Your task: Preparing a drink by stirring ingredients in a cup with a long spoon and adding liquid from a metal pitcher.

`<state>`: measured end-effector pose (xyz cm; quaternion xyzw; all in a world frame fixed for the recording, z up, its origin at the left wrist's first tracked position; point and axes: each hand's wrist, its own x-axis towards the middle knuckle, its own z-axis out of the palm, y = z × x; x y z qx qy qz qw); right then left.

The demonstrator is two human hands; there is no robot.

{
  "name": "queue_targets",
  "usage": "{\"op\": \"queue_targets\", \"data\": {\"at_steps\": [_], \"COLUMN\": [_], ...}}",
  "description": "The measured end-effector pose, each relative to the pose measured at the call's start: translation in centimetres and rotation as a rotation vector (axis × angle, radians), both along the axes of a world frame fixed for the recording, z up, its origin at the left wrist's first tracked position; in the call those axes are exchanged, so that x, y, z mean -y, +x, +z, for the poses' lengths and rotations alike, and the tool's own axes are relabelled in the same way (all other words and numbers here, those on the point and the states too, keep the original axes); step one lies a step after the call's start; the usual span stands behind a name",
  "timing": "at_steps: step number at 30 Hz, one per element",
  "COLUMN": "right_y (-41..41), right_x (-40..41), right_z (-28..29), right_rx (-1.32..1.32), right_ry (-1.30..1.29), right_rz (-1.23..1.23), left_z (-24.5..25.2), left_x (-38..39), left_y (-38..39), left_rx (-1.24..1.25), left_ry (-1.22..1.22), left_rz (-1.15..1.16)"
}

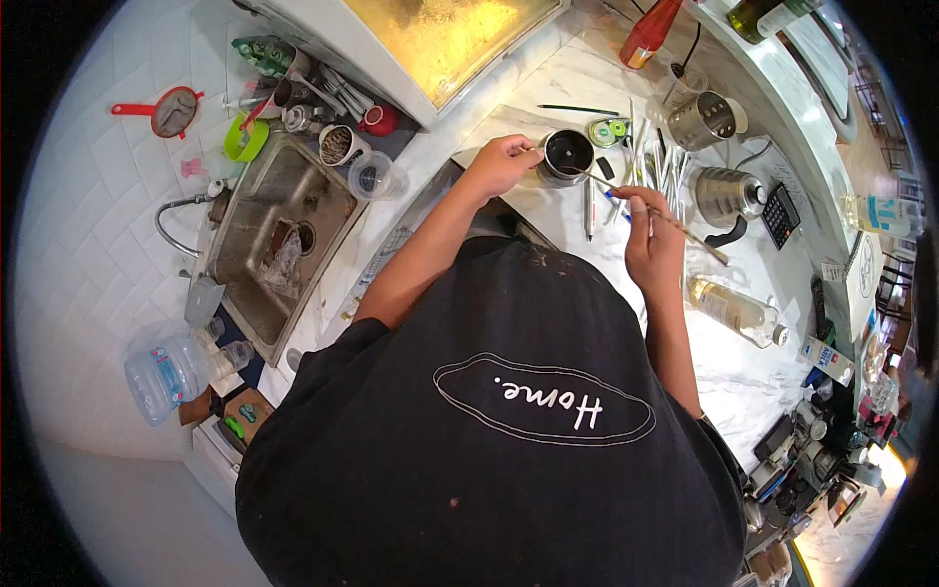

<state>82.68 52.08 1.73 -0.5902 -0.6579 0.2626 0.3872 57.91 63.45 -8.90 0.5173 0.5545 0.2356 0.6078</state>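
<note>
My left hand (506, 165) pinches the near-left side of a metal cup (552, 178) that stands upright on the marble counter. The cup's inside looks dark, and a small pale spot shows in it. Between the fingers of my right hand (653, 238) is a long, thin bar spoon (678, 226) with a twisted-looking stem. Its far end dips over the cup's rim, so the tip is hard to make out. Just beyond the cup lies a green tape dispenser (609, 132). A white marker pen (590, 211) rests on the counter between my hands.
Many loose white straws (664, 165) lie right of the cup, near a steel gooseneck kettle (722, 197) and a perforated steel holder (702, 123). A bottle of pale liquid (737, 312) lies by my right forearm. To the left is a steel sink (257, 242); a red bottle (650, 33) stands far back.
</note>
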Motion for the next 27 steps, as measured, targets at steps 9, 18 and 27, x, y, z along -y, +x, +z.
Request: {"op": "queue_targets", "data": {"at_steps": [9, 18, 27], "right_y": [0.5, -0.2, -0.8], "right_x": [-2.2, -1.4, -1.4], "right_z": [-3.7, -2.7, -1.7], "right_rx": [-0.537, -0.215, -0.010], "right_ry": [0.051, 0.088, 0.139], "right_rz": [-0.344, -0.323, -0.236], "left_z": [0.3, 0.4, 0.1], "left_x": [-0.2, -0.3, -0.4], "left_y": [0.0, -0.1, -0.1], "left_rx": [-0.004, -0.020, 0.004], "left_ry": [0.006, 0.004, -0.013], "left_rz": [-0.024, -0.045, -0.019]}}
